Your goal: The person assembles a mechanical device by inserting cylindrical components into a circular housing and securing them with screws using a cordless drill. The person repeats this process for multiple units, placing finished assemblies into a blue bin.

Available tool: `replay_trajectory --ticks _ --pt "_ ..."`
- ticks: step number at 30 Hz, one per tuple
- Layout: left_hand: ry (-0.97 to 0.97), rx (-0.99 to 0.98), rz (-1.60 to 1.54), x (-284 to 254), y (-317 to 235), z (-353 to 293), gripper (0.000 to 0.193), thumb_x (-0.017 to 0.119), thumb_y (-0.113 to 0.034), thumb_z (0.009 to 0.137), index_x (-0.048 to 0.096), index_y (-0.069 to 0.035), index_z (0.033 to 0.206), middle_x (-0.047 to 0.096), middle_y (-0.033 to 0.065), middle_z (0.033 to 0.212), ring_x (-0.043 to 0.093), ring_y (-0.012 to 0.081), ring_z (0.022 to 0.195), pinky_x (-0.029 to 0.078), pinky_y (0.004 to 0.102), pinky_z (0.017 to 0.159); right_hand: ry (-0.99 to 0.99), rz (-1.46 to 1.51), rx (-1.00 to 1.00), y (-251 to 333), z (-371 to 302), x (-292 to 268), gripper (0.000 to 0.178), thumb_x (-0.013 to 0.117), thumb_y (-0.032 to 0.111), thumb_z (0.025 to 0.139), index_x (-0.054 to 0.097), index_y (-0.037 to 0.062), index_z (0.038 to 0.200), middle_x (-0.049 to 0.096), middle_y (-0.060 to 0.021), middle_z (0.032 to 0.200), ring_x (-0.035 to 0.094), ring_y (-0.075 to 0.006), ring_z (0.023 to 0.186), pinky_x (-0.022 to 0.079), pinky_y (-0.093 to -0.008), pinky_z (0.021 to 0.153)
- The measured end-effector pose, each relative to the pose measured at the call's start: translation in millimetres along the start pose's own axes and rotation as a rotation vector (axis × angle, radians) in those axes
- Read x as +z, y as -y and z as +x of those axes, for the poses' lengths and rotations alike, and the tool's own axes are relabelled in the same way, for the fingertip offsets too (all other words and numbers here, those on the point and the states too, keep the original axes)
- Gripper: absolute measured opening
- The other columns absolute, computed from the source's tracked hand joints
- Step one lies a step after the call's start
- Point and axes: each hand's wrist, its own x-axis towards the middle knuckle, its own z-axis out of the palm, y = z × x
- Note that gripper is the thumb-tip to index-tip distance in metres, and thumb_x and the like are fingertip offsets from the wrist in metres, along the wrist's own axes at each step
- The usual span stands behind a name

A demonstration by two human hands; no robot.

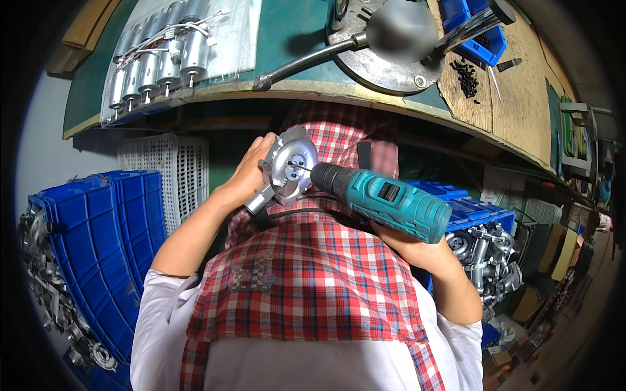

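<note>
Over my lap, my left hand (246, 172) grips a round silver metal housing (282, 161) by its outer side, the dished face turned toward the right. A short pipe-like stub sticks out at its lower edge. My right hand (412, 249) is wrapped round the grip of a teal cordless drill (398, 203), which covers most of the fingers. From the drill's black chuck a thin bit points left into the middle of the housing, among small dark holes or screws. Whether the bit touches a screw I cannot tell.
Several silver motors (171, 60) with wires lie on the bench at the back left. A metal press-like fixture (385, 68) stands there, beside black screws (466, 79) and a blue bin (475, 32). Blue crates (91, 241) with metal parts flank me; a white basket (189, 173) stands left.
</note>
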Motion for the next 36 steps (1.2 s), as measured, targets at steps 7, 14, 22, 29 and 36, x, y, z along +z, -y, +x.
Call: replay_trajectory --ticks 7,14,22,29,36 --pt "-0.035 -0.001 -0.066 -1 1 3 0.041 0.07 -0.016 0.083 0.055 -0.005 0.12 0.054 0.0108 0.11 0.051 0.0299 0.106 0.044 0.0388 0.096 -0.036 0.023 0.011 -3 -14 -3 0.033 0.082 0.012 0.08 0.071 0.0053 0.11 0.072 -0.0129 0.102 0.072 -0.0272 0.093 0.056 -0.0353 0.08" --pt "-0.033 -0.057 -0.145 3 17 7 0.04 0.064 -0.016 0.088 0.054 -0.007 0.125 0.056 0.0138 0.117 0.052 0.0309 0.114 0.043 0.0386 0.1 -0.04 0.009 -0.045 -2 -13 0 0.036 0.082 0.013 0.078 0.07 0.0058 0.111 0.073 -0.0124 0.101 0.072 -0.0281 0.092 0.056 -0.0351 0.08" --pt "-0.01 -0.074 -0.141 -1 7 6 0.038 0.063 -0.016 0.088 0.055 -0.007 0.124 0.056 0.013 0.118 0.052 0.0306 0.114 0.043 0.0386 0.1 0.003 -0.076 -0.071 -2 -8 -2 0.038 0.082 0.014 0.077 0.069 0.005 0.112 0.073 -0.0129 0.099 0.072 -0.0289 0.089 0.057 -0.036 0.079" --pt "0.0 -0.077 -0.102 0 5 8 0.037 0.065 -0.016 0.086 0.057 -0.007 0.122 0.056 0.0106 0.113 0.051 0.0292 0.108 0.043 0.0384 0.098 -0.006 -0.002 -0.116 -3 -1 0 0.05 0.081 0.01 0.073 0.064 0.0023 0.12 0.071 -0.0158 0.111 0.071 -0.0313 0.101 0.057 -0.0381 0.085" --pt "0.021 -0.067 -0.071 -5 -5 6 0.04 0.068 -0.015 0.084 0.058 -0.006 0.121 0.055 0.0084 0.113 0.051 0.0288 0.107 0.044 0.0383 0.097 0.016 -0.046 -0.092 -1 -1 -1 0.052 0.08 0.009 0.073 0.063 0.0023 0.122 0.07 -0.0161 0.115 0.071 -0.0312 0.102 0.057 -0.038 0.086"
